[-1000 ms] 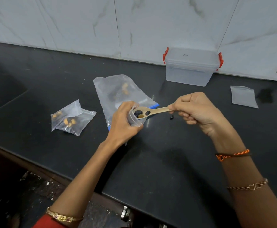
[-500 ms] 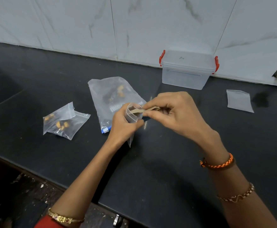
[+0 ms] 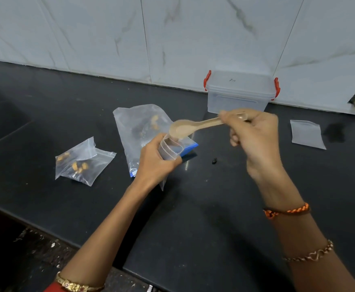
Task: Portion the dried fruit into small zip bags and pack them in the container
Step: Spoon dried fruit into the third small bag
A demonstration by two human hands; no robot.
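Note:
My left hand [image 3: 154, 163] grips a small clear zip bag [image 3: 169, 149] with its mouth held open upward. My right hand [image 3: 254, 135] holds a wooden spoon [image 3: 190, 127] by the handle, its bowl empty and raised just above the bag's mouth. The big zip bag of dried fruit [image 3: 142, 127] lies flat behind my left hand. Two small bags with fruit pieces [image 3: 81, 162] lie at the left. A lidded clear container [image 3: 239, 91] with red clips stands against the wall. An empty small zip bag [image 3: 306, 133] lies at the right.
One dark piece of dried fruit [image 3: 214, 160] lies loose on the black countertop [image 3: 193, 207] between my hands. The counter's front edge runs along the lower left, with the floor below. A white tiled wall closes the back.
The spoon went into the small bag's mouth loaded with fruit, then came out empty and lifted up to the right. My left hand kept holding the bag open.

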